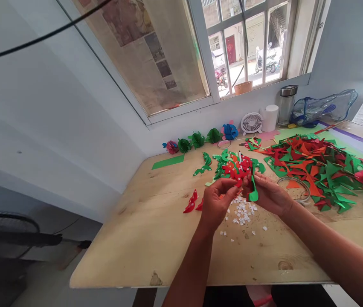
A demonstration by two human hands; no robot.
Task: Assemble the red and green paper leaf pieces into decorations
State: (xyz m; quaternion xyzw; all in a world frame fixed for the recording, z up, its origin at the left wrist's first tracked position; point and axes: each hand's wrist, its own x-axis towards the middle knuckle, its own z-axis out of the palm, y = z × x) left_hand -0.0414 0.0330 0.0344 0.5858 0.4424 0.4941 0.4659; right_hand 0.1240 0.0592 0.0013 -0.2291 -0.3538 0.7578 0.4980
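Observation:
My right hand (272, 196) is closed around a green paper cutout (253, 194), held upright above the table, with a bit of red showing along its edge. Just left of it, my left hand (216, 204) has thumb and forefinger brought together in a pinch. Red paper shows at those fingertips, but whether it is gripped or lies behind is unclear. Small white paper squares (243, 212) are scattered beneath both hands. Beyond them is a pile of red and green cutouts (229, 166) dotted with white squares. A red cutout (190, 202) lies left of my left hand.
Red, orange and green paper scraps (312, 164) heap up at the right, beside a tape roll (306, 189). Along the wall stand folded paper figures (197, 139), a small fan (251, 123), a white cup (269, 118) and a glass bottle (286, 106). A green strip (168, 162) lies far left.

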